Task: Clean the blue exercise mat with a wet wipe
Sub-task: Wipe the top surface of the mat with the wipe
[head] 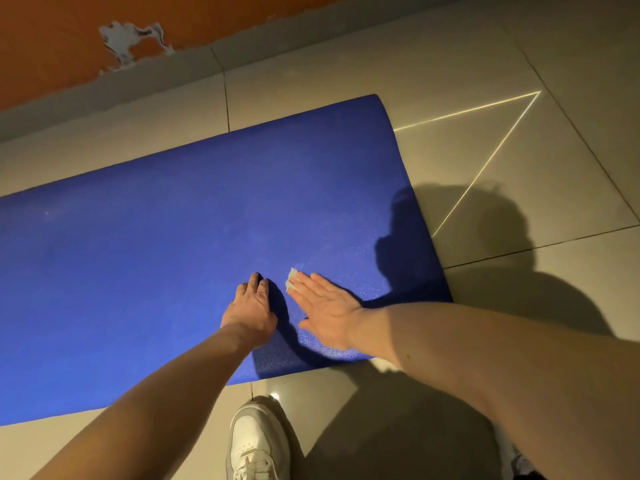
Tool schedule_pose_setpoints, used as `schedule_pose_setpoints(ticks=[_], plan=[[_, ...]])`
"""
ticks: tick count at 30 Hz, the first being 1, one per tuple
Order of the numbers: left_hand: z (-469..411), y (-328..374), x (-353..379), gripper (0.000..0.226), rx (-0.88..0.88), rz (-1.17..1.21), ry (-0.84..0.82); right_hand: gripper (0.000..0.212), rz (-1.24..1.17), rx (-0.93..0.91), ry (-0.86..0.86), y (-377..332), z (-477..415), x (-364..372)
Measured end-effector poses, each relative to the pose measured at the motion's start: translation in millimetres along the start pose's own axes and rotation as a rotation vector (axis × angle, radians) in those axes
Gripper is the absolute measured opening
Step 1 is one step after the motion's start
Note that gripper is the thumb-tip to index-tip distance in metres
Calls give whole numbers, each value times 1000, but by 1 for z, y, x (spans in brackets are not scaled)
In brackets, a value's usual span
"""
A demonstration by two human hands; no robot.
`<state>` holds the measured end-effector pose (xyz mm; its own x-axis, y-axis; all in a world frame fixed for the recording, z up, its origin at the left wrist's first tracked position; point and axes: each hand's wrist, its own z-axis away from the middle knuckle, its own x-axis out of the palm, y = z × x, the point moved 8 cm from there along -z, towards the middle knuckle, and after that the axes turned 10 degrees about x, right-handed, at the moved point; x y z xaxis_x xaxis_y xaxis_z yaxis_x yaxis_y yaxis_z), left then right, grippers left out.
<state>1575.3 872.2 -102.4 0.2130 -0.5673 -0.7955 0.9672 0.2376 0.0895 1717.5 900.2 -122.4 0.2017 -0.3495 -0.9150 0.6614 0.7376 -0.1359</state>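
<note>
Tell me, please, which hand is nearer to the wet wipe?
Right. The right hand presses down on the wet wipe. The left hand rests on the blue mat just left of it, not touching.

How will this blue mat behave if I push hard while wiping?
Likely floppy: the blue mat seems to curl at its far corner. It may slide, since the tile floor looks glossy; the left hand pressing flat on it probably steadies it. It looks thin, so probably light.
</note>
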Motion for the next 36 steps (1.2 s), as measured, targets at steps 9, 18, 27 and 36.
schedule_pose_setpoints(ticks=[9, 18, 27, 36], plan=[[-15, 2, -6, 75, 35, 11, 7, 78, -71, 607, 86, 130, -40, -40], [-28, -10, -29, 63, 27, 69, 137, 71, -46, 33, 6, -6, -30, -16], [-35, -10, -30, 73, 18, 57, 79, 75, -14, 617, 74, 142, -82, -59], [-51, -17, -49, 69, -10, 119, 159, 71, -82, 145, 37, 15, -69, -34]])
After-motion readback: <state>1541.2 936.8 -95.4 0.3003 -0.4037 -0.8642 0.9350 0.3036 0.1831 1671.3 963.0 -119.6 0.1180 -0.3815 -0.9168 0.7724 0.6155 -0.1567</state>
